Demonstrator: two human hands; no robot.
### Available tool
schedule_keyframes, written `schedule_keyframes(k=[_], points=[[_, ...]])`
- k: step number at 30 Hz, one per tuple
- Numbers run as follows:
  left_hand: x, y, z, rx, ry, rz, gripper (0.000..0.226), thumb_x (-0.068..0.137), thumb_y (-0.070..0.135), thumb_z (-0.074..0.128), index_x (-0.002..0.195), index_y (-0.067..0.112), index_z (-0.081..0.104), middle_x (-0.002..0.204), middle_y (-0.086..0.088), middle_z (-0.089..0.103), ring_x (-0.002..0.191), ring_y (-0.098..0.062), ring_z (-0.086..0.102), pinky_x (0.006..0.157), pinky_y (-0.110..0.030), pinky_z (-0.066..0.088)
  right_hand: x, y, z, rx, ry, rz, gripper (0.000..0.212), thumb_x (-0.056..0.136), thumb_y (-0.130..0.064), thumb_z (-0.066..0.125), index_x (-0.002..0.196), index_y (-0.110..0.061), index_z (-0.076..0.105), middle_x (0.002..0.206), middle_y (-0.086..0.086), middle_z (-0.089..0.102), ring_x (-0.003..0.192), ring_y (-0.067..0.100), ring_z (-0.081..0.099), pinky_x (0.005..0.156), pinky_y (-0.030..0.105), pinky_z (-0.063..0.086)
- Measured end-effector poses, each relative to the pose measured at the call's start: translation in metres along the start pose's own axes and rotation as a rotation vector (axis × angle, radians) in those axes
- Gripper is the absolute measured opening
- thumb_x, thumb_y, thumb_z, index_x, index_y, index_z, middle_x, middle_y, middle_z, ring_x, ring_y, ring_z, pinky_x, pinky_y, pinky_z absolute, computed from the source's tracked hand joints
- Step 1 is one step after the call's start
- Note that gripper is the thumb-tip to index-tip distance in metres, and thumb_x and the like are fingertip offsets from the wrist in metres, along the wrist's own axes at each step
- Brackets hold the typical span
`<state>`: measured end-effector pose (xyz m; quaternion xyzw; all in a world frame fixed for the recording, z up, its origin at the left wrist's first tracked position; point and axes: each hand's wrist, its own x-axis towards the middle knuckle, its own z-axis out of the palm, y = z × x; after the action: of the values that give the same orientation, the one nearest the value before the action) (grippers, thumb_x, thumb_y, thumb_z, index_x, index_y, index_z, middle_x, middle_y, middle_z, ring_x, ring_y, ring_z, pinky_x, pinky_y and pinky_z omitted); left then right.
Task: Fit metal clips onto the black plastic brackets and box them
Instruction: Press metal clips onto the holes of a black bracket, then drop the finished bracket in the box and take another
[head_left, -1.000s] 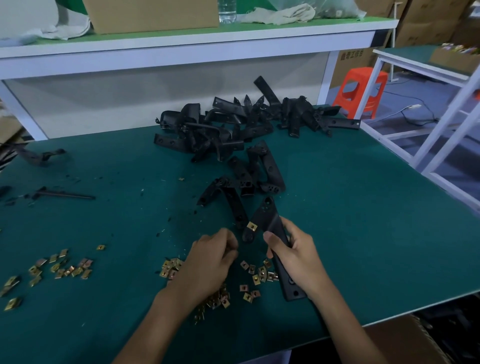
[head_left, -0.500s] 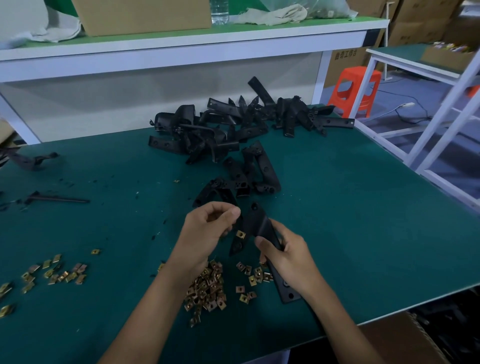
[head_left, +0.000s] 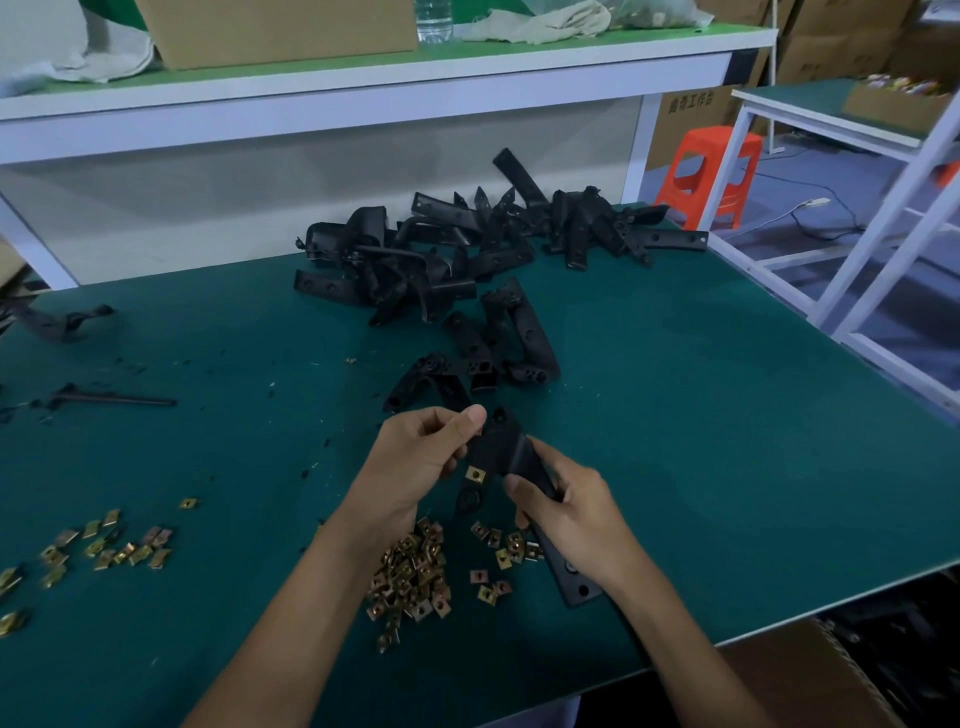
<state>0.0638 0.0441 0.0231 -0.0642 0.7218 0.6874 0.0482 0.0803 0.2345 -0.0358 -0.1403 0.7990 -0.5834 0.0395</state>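
Gripping bracket (head_left: 511, 452) mid-length, right hand (head_left: 569, 512); left hand (head_left: 421, 457) pinching its top.

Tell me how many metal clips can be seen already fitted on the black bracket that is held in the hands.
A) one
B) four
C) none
A: a single brass-coloured clip sits on the black bracket that the right hand grips; no other clip shows on it.

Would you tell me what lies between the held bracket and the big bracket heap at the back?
In the head view, a small cluster of loose brackets lies on the mat between the held bracket and the heap.
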Motion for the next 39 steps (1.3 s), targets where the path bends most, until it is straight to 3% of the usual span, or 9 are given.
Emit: schedule_keyframes(k=[13, 18, 22, 25, 28, 32, 34, 36, 39], points=[[0.008, 0.005, -0.004, 0.144, -0.172, 0.025, 0.038, 0.067, 0.058, 0.077, 0.059, 0.024, 0.063, 0.057, 0.006, 0.053, 0.053, -0.005, 0.046, 0.052, -0.015, 0.040, 0.003, -0.004, -0.003, -0.101, -0.081, 0.020, 0.031, 0.097, -0.051, 0.054, 0.126, -0.045, 0.056, 0.072, -0.003, 0.070, 0.069, 0.015, 0.067, 0.073, 0.050, 0.056], [0.015, 0.011, -0.006, 0.274, -0.218, -0.019, 0.035, 0.081, 0.049, 0.078, 0.064, 0.022, 0.063, 0.054, 0.010, 0.050, 0.050, -0.004, 0.042, 0.052, -0.018, 0.036, 0.002, -0.003, -0.003, -0.102, -0.068, 0.024, 0.026, 0.097, -0.049, 0.055, 0.123, -0.044, 0.057, 0.072, -0.003, 0.070, 0.066, 0.015, 0.067, 0.069, 0.049, 0.056], [0.007, 0.009, -0.004, 0.310, -0.144, 0.046, 0.039, 0.087, 0.051, 0.073, 0.068, 0.017, 0.063, 0.055, 0.010, 0.048, 0.050, -0.004, 0.041, 0.050, -0.017, 0.035, 0.003, -0.003, -0.002, -0.028, -0.055, 0.034, 0.028, 0.096, -0.050, 0.057, 0.123, -0.044, 0.059, 0.071, 0.000, 0.070, 0.066, 0.021, 0.067, 0.067, 0.049, 0.055], [-0.003, 0.012, 0.000, 0.343, -0.065, 0.087, 0.054, 0.094, 0.058, 0.058, 0.061, 0.016, 0.051, 0.053, 0.007, 0.039, 0.047, -0.007, 0.035, 0.047, -0.016, 0.030, 0.001, -0.006, -0.001, 0.073, -0.020, 0.031, 0.028, 0.098, -0.045, 0.059, 0.126, -0.043, 0.060, 0.073, 0.006, 0.069, 0.069, 0.027, 0.067, 0.066, 0.047, 0.054], [-0.012, 0.015, 0.003, 0.360, -0.015, 0.078, 0.062, 0.098, 0.062, 0.045, 0.078, 0.006, 0.063, 0.058, 0.003, 0.039, 0.047, -0.008, 0.035, 0.053, -0.024, 0.031, -0.009, -0.014, -0.004, 0.157, 0.053, 0.054, 0.027, 0.101, -0.039, 0.060, 0.128, -0.039, 0.062, 0.082, 0.007, 0.072, 0.075, 0.022, 0.070, 0.071, 0.045, 0.057], [-0.025, 0.013, 0.002, 0.443, -0.040, 0.154, 0.031, 0.101, 0.051, 0.047, 0.086, 0.042, 0.073, 0.063, 0.008, 0.058, 0.046, -0.006, 0.047, 0.057, -0.029, 0.040, -0.054, -0.021, -0.021, 0.241, 0.191, 0.095, 0.025, 0.102, -0.031, 0.058, 0.125, -0.040, 0.064, 0.071, 0.003, 0.068, 0.069, 0.012, 0.066, 0.070, 0.025, 0.048], [-0.027, 0.007, 0.007, 0.494, -0.114, 0.185, 0.023, 0.093, 0.061, 0.048, 0.095, 0.055, 0.071, 0.076, 0.016, 0.067, 0.057, -0.010, 0.059, 0.057, -0.027, 0.046, -0.090, -0.019, -0.034, 0.311, 0.306, 0.139, 0.031, 0.100, -0.026, 0.057, 0.125, -0.043, 0.064, 0.070, 0.003, 0.068, 0.068, 0.010, 0.065, 0.070, 0.023, 0.047], [-0.027, 0.000, 0.014, 0.576, -0.191, 0.176, 0.038, 0.080, 0.078, 0.045, 0.105, 0.059, 0.067, 0.086, 0.024, 0.070, 0.071, 0.002, 0.065, 0.062, -0.026, 0.051, -0.129, -0.017, -0.046, 0.391, 0.437, 0.203, 0.037, 0.095, -0.022, 0.056, 0.120, -0.047, 0.068, 0.072, 0.005, 0.070, 0.069, 0.013, 0.065, 0.068, 0.023, 0.048], [-0.020, -0.027, 0.023, 0.760, -0.289, 0.178, 0.057, 0.077, 0.094, 0.038, 0.116, 0.060, 0.062, 0.095, 0.034, 0.070, 0.080, 0.013, 0.066, 0.066, -0.028, 0.054, -0.190, -0.013, -0.069, 0.446, 0.652, 0.294, 0.045, 0.091, -0.009, 0.056, 0.118, -0.041, 0.073, 0.085, 0.009, 0.074, 0.079, 0.018, 0.069, 0.074, 0.026, 0.053]])
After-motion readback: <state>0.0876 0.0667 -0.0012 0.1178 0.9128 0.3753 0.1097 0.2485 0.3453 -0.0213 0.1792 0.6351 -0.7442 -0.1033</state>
